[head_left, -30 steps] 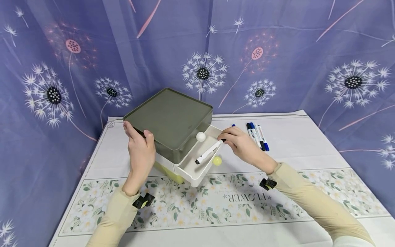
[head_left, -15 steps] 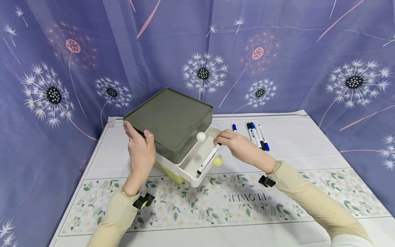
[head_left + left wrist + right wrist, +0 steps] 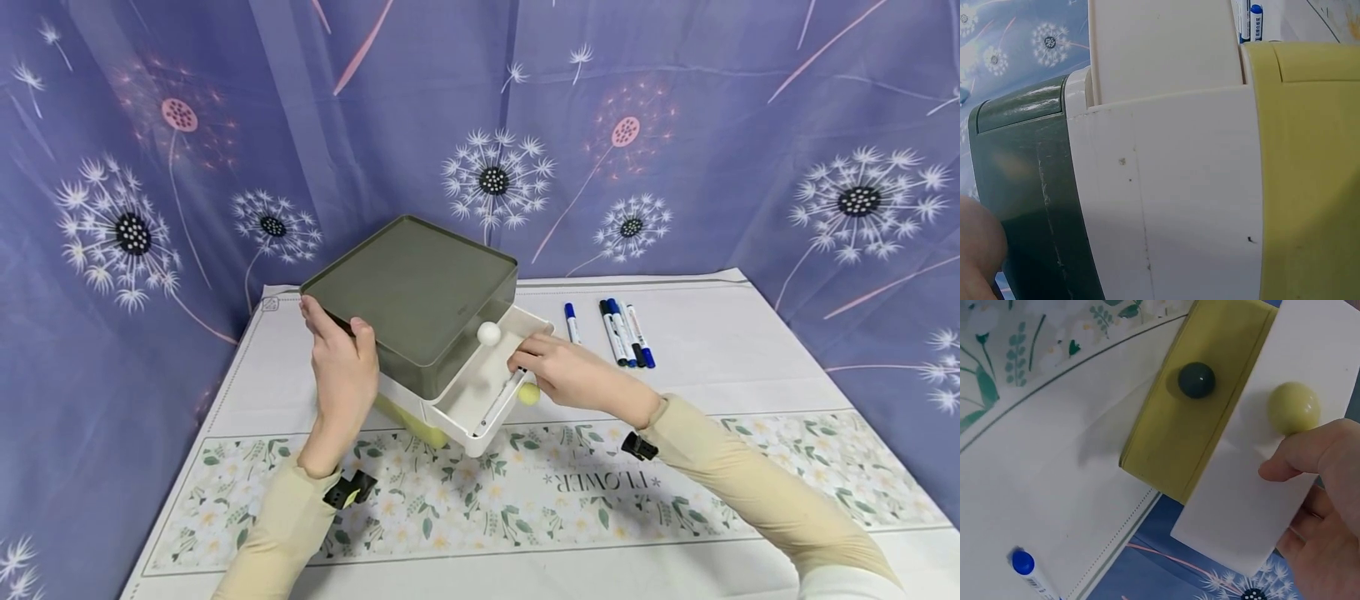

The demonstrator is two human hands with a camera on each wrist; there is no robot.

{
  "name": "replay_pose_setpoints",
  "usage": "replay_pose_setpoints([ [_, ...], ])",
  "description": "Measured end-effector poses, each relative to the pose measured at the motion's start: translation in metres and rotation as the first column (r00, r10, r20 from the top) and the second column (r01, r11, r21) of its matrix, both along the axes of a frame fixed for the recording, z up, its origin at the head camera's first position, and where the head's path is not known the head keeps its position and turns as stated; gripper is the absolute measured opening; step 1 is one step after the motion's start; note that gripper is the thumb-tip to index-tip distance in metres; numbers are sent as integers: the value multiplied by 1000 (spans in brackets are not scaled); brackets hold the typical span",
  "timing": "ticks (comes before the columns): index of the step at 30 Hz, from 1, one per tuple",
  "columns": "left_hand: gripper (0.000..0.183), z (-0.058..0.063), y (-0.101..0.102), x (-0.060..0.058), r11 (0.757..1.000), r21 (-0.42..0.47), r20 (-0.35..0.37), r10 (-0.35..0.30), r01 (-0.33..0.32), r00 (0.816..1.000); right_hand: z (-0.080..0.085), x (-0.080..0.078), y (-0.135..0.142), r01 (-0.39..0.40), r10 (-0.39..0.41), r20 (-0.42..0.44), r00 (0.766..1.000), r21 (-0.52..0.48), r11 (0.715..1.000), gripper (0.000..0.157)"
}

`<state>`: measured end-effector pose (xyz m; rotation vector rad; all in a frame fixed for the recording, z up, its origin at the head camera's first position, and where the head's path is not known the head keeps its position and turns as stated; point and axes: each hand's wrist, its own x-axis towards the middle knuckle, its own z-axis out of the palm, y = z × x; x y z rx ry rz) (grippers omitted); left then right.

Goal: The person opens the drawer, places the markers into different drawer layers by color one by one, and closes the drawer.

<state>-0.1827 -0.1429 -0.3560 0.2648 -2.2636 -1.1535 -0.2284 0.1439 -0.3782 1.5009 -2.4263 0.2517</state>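
A desktop drawer unit (image 3: pixel 408 287) with a dark green top tier, white middle tier and yellow bottom tier stands on the table. Its white middle drawer (image 3: pixel 477 386) is pulled out. Inside, a white marker (image 3: pixel 498 402) lies along the front wall, one end covered by fingers. My right hand (image 3: pixel 577 371) straddles that wall: the thumb (image 3: pixel 1282 461) lies on the outer face by the yellow knob (image 3: pixel 1294 407), the other fingers reach inside. My left hand (image 3: pixel 341 367) rests straight fingers against the dark green tier's side, thumb at its top edge.
Several markers (image 3: pixel 626 333) with blue and black caps lie grouped right of the drawer. A single blue-capped marker (image 3: pixel 572 323) lies between them and the unit. A white knob (image 3: pixel 489 334) sticks out from the dark green tier. A patterned curtain (image 3: pixel 491 100) hangs behind.
My right hand has moved left and down to the drawer's front wall. The marker has swung from slanting across the drawer to lying along that wall. My left hand has stayed put.
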Motion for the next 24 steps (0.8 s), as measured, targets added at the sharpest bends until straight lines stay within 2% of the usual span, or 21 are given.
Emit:
replay_pose_setpoints([
  [13,70,1,0,0,1000,-6,5,14,-14,1000,-8,0,-1,29,-28,-30,999,51,998,31],
  [24,69,1,0,0,1000,-15,-18,10,-10,1000,-5,1,0,17,-17,-5,1000,27,999,29],
])
